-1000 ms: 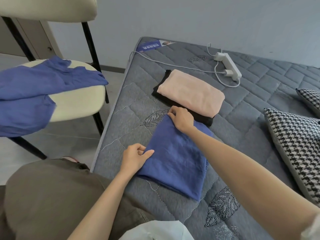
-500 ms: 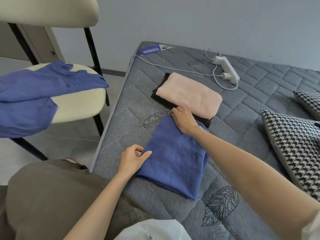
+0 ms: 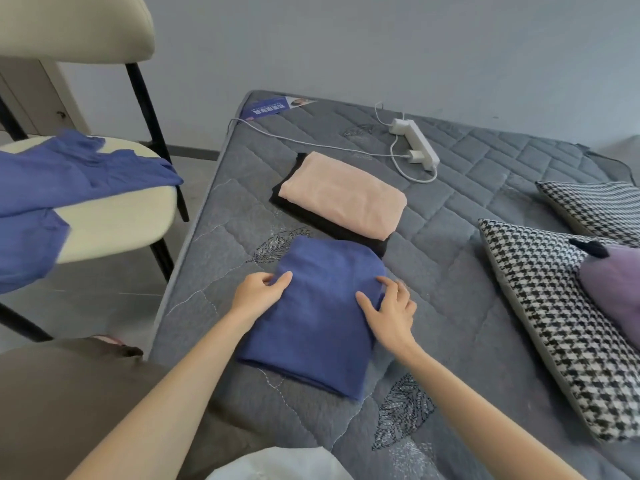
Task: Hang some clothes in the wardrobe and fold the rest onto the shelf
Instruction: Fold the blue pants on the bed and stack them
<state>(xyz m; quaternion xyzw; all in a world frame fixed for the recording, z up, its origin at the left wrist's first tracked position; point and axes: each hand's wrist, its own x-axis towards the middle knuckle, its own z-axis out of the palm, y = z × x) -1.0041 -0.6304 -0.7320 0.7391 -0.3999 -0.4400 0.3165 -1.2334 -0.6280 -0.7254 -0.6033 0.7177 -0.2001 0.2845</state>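
Note:
A folded blue garment (image 3: 322, 317) lies on the grey mattress (image 3: 467, 237) in front of me. My left hand (image 3: 258, 291) pinches its left edge, thumb on top and fingers curled at the fold. At the right edge, my right hand (image 3: 391, 308) rests with spread fingers, thumb and index finger lying on the cloth. Just beyond sits a folded pink garment (image 3: 346, 194) on top of a folded black one (image 3: 294, 207). Another blue garment (image 3: 62, 188) is draped over the cream chair (image 3: 114, 216) at the left.
A white power strip (image 3: 415, 143) with its cable lies at the far side of the mattress. Two houndstooth pillows (image 3: 554, 313) and a purple item (image 3: 616, 289) occupy the right. The chair stands on the floor close to the mattress's left edge.
My right hand has moved from the blue garment's far corner to its right edge. My left hand has shifted further up the left edge.

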